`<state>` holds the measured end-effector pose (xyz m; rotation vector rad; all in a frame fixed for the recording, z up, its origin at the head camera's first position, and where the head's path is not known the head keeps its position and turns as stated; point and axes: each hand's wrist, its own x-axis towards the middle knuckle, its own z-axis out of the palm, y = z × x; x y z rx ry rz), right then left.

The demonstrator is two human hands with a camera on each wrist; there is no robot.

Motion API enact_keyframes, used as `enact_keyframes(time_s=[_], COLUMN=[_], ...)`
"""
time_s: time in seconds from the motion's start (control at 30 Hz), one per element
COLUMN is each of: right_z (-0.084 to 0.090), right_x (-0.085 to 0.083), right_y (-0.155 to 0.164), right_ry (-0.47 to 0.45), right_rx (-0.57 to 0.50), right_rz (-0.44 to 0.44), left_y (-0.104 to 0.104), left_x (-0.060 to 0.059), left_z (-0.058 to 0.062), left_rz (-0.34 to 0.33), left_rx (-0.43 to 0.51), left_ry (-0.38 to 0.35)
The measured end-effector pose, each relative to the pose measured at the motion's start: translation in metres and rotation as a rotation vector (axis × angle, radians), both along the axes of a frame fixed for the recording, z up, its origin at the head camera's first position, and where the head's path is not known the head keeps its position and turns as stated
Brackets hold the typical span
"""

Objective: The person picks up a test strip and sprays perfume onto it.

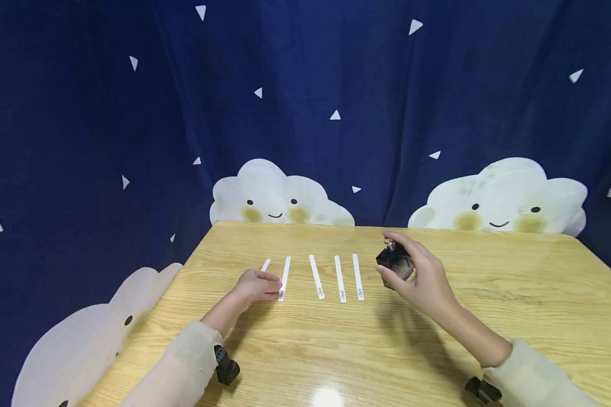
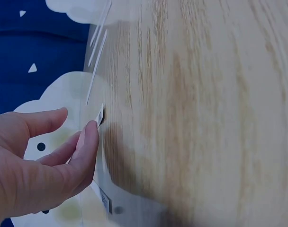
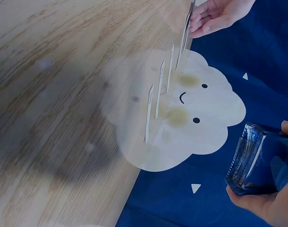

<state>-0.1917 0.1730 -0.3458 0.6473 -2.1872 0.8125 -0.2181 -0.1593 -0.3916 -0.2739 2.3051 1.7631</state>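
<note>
Perfume bottle [image 1: 394, 264] gripped by right hand [image 1: 417, 277]; left hand [image 1: 257, 284] pinches a paper strip [image 1: 283, 278] on wooden table [image 1: 489, 316].

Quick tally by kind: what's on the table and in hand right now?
White paper strips: 5, one under the left hand
Dark glass bottle: 1, held by the right hand
Total: 6

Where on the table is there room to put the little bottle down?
The bare wooden table right of the right hand holding the dark glass bottle, and the near strip between both sleeves. It is crowded around the white paper strips by the left hand.
</note>
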Motion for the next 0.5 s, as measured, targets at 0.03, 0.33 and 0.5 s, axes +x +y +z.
enact_keyframes(time_s=[0.03, 0.33, 0.5], right_z=[0.000, 0.000, -0.001], right_x=[0.000, 0.001, 0.001], right_y=[0.000, -0.001, -0.001], right_ry=[0.000, -0.001, -0.001], right_rx=[0.000, 0.001, -0.006], right_rz=[-0.001, -0.001, 0.008], left_y=[0.000, 0.025, 0.052], left_x=[0.000, -0.005, -0.009], left_z=[0.000, -0.004, -0.008], left_rz=[-0.003, -0.047, -0.063], left_rx=[0.008, 0.054, -0.011], left_ry=[-0.001, -0.011, 0.025])
